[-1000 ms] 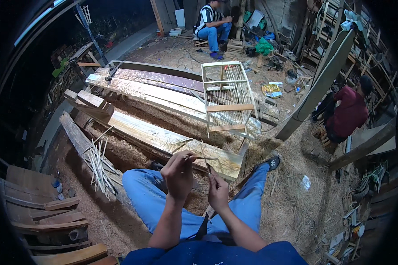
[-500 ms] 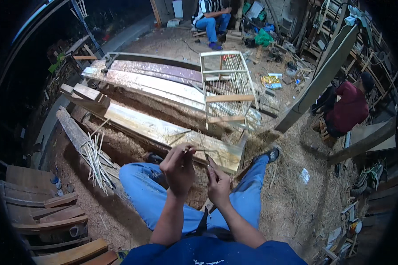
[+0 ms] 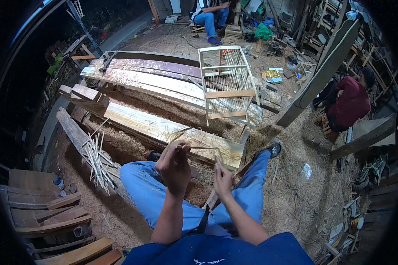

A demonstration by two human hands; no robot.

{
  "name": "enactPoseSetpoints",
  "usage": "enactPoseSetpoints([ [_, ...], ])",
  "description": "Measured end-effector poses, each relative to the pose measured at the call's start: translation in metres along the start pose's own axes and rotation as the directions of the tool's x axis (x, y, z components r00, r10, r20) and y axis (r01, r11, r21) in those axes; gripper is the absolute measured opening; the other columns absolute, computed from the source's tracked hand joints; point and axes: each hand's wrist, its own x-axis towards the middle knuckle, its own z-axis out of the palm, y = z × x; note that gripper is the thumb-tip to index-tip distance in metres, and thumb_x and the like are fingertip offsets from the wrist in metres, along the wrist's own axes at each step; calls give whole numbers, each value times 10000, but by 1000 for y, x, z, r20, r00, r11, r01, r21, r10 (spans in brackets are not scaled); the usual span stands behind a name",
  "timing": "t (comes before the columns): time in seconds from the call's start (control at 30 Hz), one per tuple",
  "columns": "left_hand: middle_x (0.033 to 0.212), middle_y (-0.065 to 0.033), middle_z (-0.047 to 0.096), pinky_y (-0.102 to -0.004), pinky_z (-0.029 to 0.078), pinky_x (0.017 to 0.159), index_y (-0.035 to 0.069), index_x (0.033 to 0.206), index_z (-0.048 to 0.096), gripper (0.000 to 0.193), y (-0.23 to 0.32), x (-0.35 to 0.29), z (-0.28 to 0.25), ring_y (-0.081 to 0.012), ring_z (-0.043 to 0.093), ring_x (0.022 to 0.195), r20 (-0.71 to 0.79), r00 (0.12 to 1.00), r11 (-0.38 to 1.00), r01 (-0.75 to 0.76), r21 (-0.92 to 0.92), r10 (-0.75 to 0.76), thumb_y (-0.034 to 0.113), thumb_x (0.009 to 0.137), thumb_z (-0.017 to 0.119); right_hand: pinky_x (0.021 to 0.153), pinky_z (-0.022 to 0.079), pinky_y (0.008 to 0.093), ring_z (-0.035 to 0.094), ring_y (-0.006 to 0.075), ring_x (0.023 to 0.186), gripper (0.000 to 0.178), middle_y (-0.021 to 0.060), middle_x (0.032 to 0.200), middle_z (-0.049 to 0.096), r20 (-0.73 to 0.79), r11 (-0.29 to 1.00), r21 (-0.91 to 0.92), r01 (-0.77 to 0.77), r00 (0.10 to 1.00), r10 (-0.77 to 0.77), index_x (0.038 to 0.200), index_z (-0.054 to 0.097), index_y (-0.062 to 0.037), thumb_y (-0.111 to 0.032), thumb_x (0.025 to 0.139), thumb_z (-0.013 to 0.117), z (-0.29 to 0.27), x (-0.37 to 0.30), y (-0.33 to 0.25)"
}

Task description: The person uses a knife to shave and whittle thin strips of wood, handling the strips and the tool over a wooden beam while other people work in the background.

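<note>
My left hand (image 3: 174, 167) is raised over my lap, its fingers closed on one end of a thin wooden stick (image 3: 201, 147). The stick points to the right, roughly level. Lower and to the right, my right hand (image 3: 223, 179) is closed round what looks like a small knife (image 3: 217, 157). Its narrow blade points up toward the stick's free end; whether the two touch, I cannot tell. Behind both hands lies a thick pale wooden beam (image 3: 163, 128), strewn with shavings. My palm hides most of the knife's handle.
A slatted wooden frame (image 3: 229, 94) leans across planks (image 3: 146, 84) ahead. Thin sticks (image 3: 97, 163) lie piled on a board at left. Curved wood pieces (image 3: 53, 225) fill the lower left. A slanted post (image 3: 323, 75) stands right, near a seated person (image 3: 349, 104); another person (image 3: 211, 20) sits far ahead.
My right hand has moved slightly right and down, with the blade, toward the stick's far end. My left hand has shifted a little left, still gripping the stick. The view has tilted slightly.
</note>
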Motion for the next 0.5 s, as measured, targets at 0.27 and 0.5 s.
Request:
enactPoseSetpoints([
  [0.27, 869, -104, 694, -278, 543, 650, -44, 914, 661, 111, 4, -7, 1, -160, 673, 764, 13, 994, 992, 105, -75, -104, 42, 956, 604, 897, 460, 264, 602, 133, 1051, 392, 161, 1176, 686, 170, 980, 185, -69, 985, 37, 1327, 570, 20, -218, 1016, 546, -8, -15, -85],
  [0.5, 998, -106, 693, -297, 611, 757, -47, 1021, 660, 111, -3, -14, 0, -155, 687, 863, -5, 978, 975, 206, -84, -207, -6, 951, 584, 986, 427, 288, 587, 188, 1170, 393, 199, 1278, 635, 102, 977, 157, -142, 987, 127, 1341, 553, 25, -207, 1026, 515, -6, -7, -41],
])
